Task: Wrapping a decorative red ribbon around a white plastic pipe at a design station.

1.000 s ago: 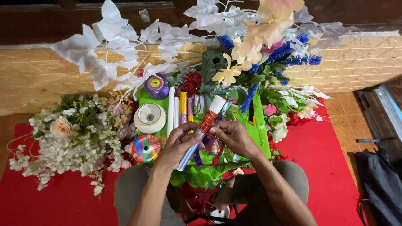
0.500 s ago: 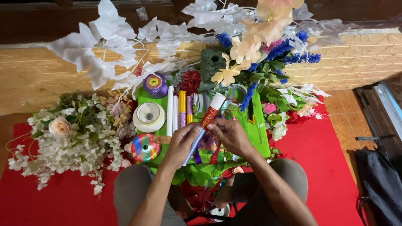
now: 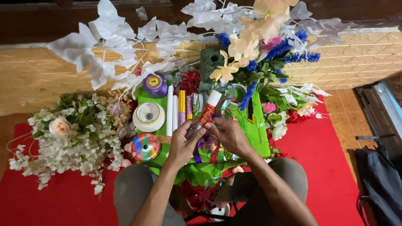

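My left hand (image 3: 184, 141) and my right hand (image 3: 228, 134) meet over a green tray (image 3: 259, 134) and together grip a white tube wrapped in red and gold foil (image 3: 208, 111). The tube tilts up and to the right, its white end above my fingers. Just behind the hands stand upright foil rolls: a white roll (image 3: 170, 109), a gold roll (image 3: 182, 106) and a purple roll (image 3: 189, 105). A white ribbon spool (image 3: 148, 116), a purple spool (image 3: 155, 85) and a rainbow spool (image 3: 145, 147) lie to the left of my left hand.
A bunch of white and peach artificial flowers (image 3: 69, 136) lies at left on a red mat (image 3: 331, 167). White fabric leaves (image 3: 109, 50) and blue, cream and pink flowers (image 3: 259, 46) spread across the back. A black bag (image 3: 379, 184) sits at right. My knees frame the tray.
Both hands have stayed on the foil-wrapped tube, shifting slightly along it. The tube keeps its tilt. Nothing else has moved.
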